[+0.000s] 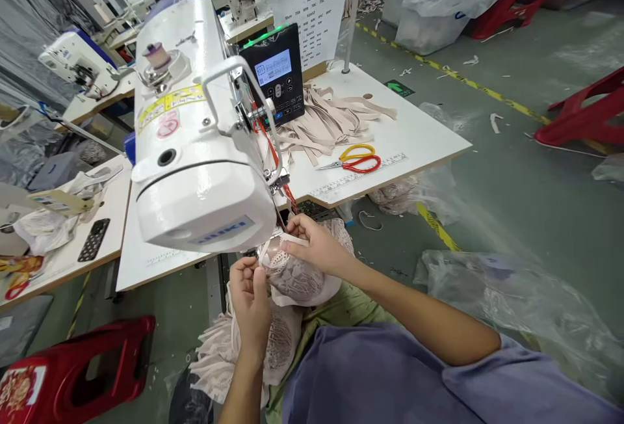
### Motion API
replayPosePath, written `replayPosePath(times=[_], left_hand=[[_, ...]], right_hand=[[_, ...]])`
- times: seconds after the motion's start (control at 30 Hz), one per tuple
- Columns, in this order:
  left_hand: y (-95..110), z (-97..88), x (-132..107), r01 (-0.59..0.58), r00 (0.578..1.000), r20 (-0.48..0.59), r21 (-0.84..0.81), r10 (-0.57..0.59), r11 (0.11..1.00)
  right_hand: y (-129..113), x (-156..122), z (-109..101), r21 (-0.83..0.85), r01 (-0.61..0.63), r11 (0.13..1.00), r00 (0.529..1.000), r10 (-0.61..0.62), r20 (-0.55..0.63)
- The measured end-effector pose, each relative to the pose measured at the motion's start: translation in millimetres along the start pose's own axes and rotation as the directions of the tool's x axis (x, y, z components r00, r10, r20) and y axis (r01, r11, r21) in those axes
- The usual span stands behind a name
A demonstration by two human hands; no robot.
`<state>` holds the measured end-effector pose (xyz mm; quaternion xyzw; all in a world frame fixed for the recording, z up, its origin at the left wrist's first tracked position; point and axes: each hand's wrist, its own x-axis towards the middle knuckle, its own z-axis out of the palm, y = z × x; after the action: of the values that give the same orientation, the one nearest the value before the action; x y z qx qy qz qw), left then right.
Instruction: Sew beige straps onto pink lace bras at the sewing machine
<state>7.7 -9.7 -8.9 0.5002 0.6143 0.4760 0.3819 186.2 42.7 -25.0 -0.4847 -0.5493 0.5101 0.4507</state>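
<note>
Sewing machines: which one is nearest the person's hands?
The large white JUKI machine in the foreground: the left hand and right hand hold a lace piece at its front, while the other machines stand farther back.

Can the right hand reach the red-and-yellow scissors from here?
Probably yes: the scissors lie uncovered on the white sewing table near the right hand, though it would have to release the lace bra cup.
</note>
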Motion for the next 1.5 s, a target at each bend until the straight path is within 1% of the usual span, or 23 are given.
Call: replayPosePath(times=[0.13,0.23,0.3,0.37,0.43,0.47,0.5,0.57,0.63,0.7,0.73,0.83,0.9,1.0,1.1,1.17,1.23,1.3,1.33,1.37,1.4,1.47,1.5], left_hand=[[-1.1,-7.4,-9.2,0.082,0.985,0.161,-0.121,-0.062,0.989],[-6.5,-10.8,-13.6,0.206,0.943,0.301,-0.192,-0.142,0.960],[-9.0,-7.8,-14.3,0.326,0.886,0.410,-0.214,-0.218,0.921],[-7.5,0.3,-14.6,0.466,0.782,0.552,-0.213,-0.288,0.859],[-0.8,9.5,-14.9,0.585,0.671,0.671,-0.219,-0.314,0.781],[4.1,12.2,-14.3,0.620,0.641,0.702,-0.238,-0.309,0.748],[9.8,12.4,-12.7,0.639,0.637,0.711,-0.270,-0.299,0.720],[21.9,1.8,-5.1,0.642,0.692,0.664,-0.387,-0.283,0.662],[32.8,-24.6,8.9,0.608,0.772,0.573,-0.541,-0.274,0.581],[40.6,-62.9,26.8,0.535,0.843,0.470,-0.680,-0.262,0.501],[43.0,-83.9,35.8,0.463,0.886,0.398,-0.755,-0.236,0.465],[43.4,-143.3,57.6,0.278,0.954,0.201,-0.872,-0.225,0.403],[37.8,-174.2,65.1,0.170,0.969,0.071,-0.886,-0.235,0.432],[21.4,-207.4,68.8,0.093,0.955,-0.062,-0.866,-0.289,0.492],[0.8,-229.9,70.5,0.066,0.923,-0.148,-0.847,-0.354,0.527],[-11.1,-237.9,70.3,0.049,0.907,-0.192,-0.837,-0.376,0.545],[-18.7,-236.1,65.6,0.034,0.902,-0.218,-0.825,-0.373,0.564],[-22.0,-219.3,55.4,0.053,0.915,-0.199,-0.804,-0.352,0.592],[-22.8,-204.3,48.7,0.096,0.927,-0.153,-0.788,-0.344,0.608],[-23.2,-185.1,41.3,0.159,0.936,-0.085,-0.763,-0.340,0.627],[-23.4,-162.6,33.3,0.239,0.939,0.003,-0.724,-0.343,0.647],[-21.9,-112.8,14.6,0.387,0.918,0.193,-0.621,-0.345,0.682],[-19.6,-89.1,4.1,0.435,0.900,0.274,-0.574,-0.338,0.694]], right_hand=[[-1.5,-15.2,-9.9,0.171,-0.082,0.982,0.991,0.063,0.116],[-5.0,-34.4,-18.4,0.236,-0.160,0.958,0.976,0.118,0.184],[-8.7,-47.7,-21.2,0.242,-0.190,0.952,0.969,0.142,0.202],[-11.5,-59.4,-21.1,0.213,-0.184,0.960,0.962,0.131,0.239],[-9.8,-68.9,-19.4,0.121,-0.096,0.988,0.954,0.057,0.295],[-6.3,-72.9,-19.0,0.034,-0.014,0.999,0.947,0.002,0.322],[-0.9,-76.4,-19.4,-0.082,0.084,0.993,0.936,-0.050,0.349],[14.9,-82.3,-23.8,-0.332,0.262,0.906,0.904,-0.111,0.412],[34.0,-87.0,-33.0,-0.509,0.359,0.782,0.875,-0.092,0.476],[50.7,-90.8,-44.9,-0.593,0.410,0.693,0.848,-0.050,0.528],[56.7,-92.6,-51.0,-0.613,0.427,0.665,0.838,-0.036,0.544],[62.4,-98.1,-66.4,-0.626,0.437,0.646,0.830,-0.021,0.558],[57.8,-101.5,-73.9,-0.592,0.392,0.704,0.836,-0.003,0.549],[48.7,-104.5,-80.7,-0.488,0.204,0.848,0.875,0.065,0.479],[49.8,-106.0,-82.1,-0.382,-0.032,0.924,0.930,0.167,0.327],[58.8,-108.2,-80.7,-0.298,-0.130,0.946,0.971,0.183,0.157],[71.7,-111.4,-78.0,-0.191,-0.142,0.971,0.986,0.121,-0.118],[84.0,-113.3,-73.4,-0.144,-0.101,0.984,0.915,0.035,-0.401],[88.2,-113.0,-70.0,-0.164,-0.090,0.982,0.879,0.001,-0.476],[90.2,-111.8,-65.4,-0.203,-0.090,0.975,0.875,-0.020,-0.484],[89.3,-109.8,-59.6,-0.250,-0.090,0.964,0.904,-0.026,-0.426],[78.3,-104.1,-45.6,-0.321,-0.062,0.945,0.989,0.016,-0.144],[68.8,-100.5,-38.0,-0.329,-0.038,0.944,0.999,0.047,0.020]])
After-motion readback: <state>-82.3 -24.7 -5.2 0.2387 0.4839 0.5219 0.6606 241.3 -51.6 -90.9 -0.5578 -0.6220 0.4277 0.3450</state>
